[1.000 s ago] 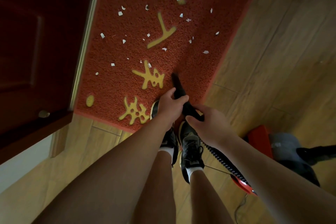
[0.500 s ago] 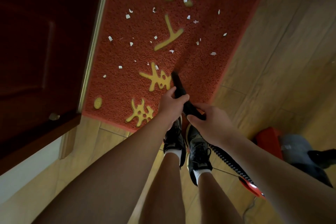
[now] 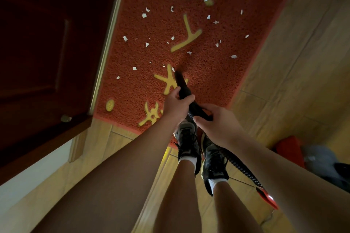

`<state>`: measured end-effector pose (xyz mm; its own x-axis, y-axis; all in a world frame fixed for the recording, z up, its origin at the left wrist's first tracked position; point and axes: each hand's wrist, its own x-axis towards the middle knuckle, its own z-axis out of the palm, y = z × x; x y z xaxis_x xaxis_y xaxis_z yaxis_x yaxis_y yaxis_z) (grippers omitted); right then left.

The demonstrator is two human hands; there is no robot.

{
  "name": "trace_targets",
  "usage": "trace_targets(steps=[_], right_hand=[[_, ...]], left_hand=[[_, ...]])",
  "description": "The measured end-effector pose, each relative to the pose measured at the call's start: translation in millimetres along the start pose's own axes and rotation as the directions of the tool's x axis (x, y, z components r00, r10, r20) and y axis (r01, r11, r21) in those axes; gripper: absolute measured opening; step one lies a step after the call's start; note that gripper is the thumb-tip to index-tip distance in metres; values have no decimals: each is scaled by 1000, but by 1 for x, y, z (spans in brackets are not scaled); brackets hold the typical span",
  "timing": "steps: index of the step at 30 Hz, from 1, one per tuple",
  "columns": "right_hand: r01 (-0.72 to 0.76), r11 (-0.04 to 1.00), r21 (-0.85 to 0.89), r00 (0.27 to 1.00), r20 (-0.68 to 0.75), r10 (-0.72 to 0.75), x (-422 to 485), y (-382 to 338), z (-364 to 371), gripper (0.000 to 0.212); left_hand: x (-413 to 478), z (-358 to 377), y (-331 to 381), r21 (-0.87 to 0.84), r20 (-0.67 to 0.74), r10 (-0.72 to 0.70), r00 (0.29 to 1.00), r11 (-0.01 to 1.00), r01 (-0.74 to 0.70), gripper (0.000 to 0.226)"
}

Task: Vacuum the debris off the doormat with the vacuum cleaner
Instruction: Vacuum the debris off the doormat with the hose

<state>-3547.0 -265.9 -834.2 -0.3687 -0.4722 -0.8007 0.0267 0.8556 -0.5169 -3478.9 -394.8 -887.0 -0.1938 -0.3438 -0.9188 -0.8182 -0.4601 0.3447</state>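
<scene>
Grip is two-handed: the left hand [image 3: 176,106] wraps the black crevice nozzle [image 3: 180,83] forward, and the right hand [image 3: 217,125] clasps its rear end where the ribbed hose [image 3: 240,168] joins, probably so that one hand aims while the other steadies. The nozzle tip meets the red doormat [image 3: 217,81] just ahead of the left hand, with white paper scraps [image 3: 144,15] scattered beyond it. The vacuum cleaner body [image 3: 289,149] sits well behind the right hand, apparently to keep it off the mat.
</scene>
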Motion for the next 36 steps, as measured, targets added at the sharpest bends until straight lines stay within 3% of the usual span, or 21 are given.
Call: trace_targets(steps=[7,23,36], right_hand=[[33,999,-13,999,-4,-33,8,-9,0,9],[61,998,-5,998,25,-61,25,-33,1,23],[53,998,-37,998,35,-51,29,-43,1,21]], left_hand=[[6,-8,3,0,-19,13,1000,1000,-13,68],[18,-29,13,-30,-62,31,998,999,-33,70],[21,-37,14,-39,-95,54,994,998,-58,71]])
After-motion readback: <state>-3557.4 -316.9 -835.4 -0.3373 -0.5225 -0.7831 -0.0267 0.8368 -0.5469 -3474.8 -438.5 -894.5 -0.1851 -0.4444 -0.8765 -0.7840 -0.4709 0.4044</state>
